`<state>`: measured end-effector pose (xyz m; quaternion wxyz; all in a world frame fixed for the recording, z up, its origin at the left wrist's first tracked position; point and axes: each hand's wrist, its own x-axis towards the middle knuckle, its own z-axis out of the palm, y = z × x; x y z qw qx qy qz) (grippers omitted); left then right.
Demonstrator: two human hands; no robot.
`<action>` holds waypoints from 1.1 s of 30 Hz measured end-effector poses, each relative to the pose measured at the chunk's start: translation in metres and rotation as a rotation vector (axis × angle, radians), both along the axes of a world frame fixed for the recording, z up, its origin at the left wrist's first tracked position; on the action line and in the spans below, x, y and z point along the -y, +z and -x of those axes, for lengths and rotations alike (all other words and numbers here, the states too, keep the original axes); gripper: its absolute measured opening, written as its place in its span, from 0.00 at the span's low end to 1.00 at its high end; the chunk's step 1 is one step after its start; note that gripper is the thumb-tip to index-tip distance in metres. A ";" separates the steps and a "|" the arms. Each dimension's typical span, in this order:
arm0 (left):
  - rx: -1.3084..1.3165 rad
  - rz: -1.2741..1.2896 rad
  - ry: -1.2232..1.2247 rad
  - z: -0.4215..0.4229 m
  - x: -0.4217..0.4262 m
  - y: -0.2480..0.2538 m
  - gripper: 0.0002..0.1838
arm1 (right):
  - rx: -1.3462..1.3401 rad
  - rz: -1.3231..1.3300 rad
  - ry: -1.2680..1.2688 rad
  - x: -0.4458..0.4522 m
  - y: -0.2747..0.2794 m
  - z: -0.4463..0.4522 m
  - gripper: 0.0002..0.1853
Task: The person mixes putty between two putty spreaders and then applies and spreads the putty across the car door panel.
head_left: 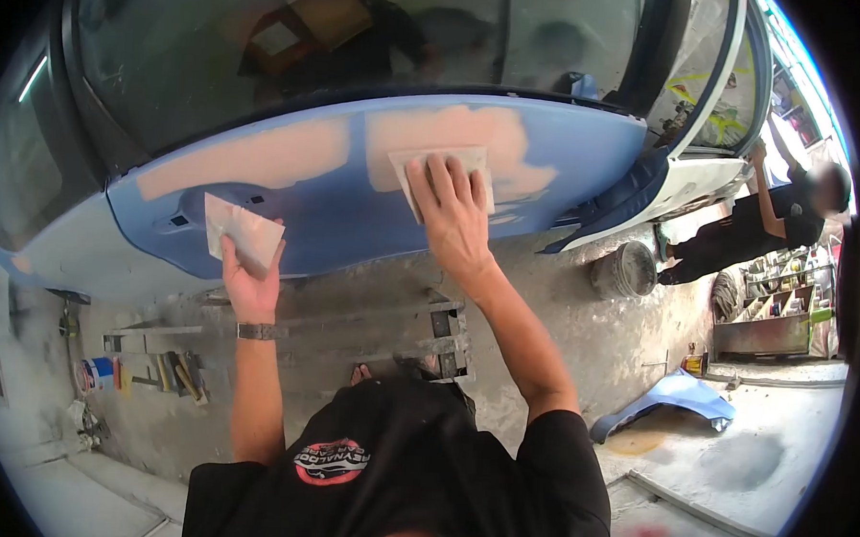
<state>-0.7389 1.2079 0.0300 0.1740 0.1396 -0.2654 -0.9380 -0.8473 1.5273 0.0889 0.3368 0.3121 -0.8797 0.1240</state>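
My right hand (452, 212) lies over a square, pale sheet of sandpaper (485, 167), fingers pressing it flat on the blue car door (589, 146). Under and around that sheet is a large patch of pinkish body filler (513, 128). My left hand (249, 285), with a watch on its wrist, grips a folded, dusty pinkish sheet (245, 230) between thumb and fingers, in front of the door-handle recess. That sheet looks like sandpaper too. Another long filler patch (252, 160) runs along the door's upper left, beneath the window.
A bucket (625, 269) stands on the floor at right, near another person (768, 221) by an open car door. A blue fender (669, 406) lies at lower right. Tools (181, 375) and a paint can (94, 374) are at left; a metal frame (446, 341) is below the door.
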 end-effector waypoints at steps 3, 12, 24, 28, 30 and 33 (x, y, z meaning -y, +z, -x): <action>0.019 0.021 0.031 0.002 -0.001 0.001 0.33 | -0.020 0.004 -0.011 0.014 0.027 0.020 0.32; -0.055 0.067 -0.009 0.001 0.004 -0.009 0.33 | -0.078 0.015 -0.039 0.027 0.033 0.035 0.31; -0.018 0.016 -0.007 0.000 0.001 -0.002 0.31 | -0.012 -0.089 0.007 0.022 0.015 0.027 0.35; -0.013 0.001 -0.017 -0.001 0.002 -0.001 0.33 | 0.002 -0.177 0.019 0.019 -0.016 0.012 0.39; -0.021 -0.012 -0.031 -0.001 0.003 -0.002 0.33 | -0.030 -0.177 0.010 0.019 -0.038 0.007 0.39; -0.018 -0.024 -0.042 -0.001 0.004 -0.002 0.33 | -0.083 -0.163 0.000 0.021 -0.072 0.002 0.38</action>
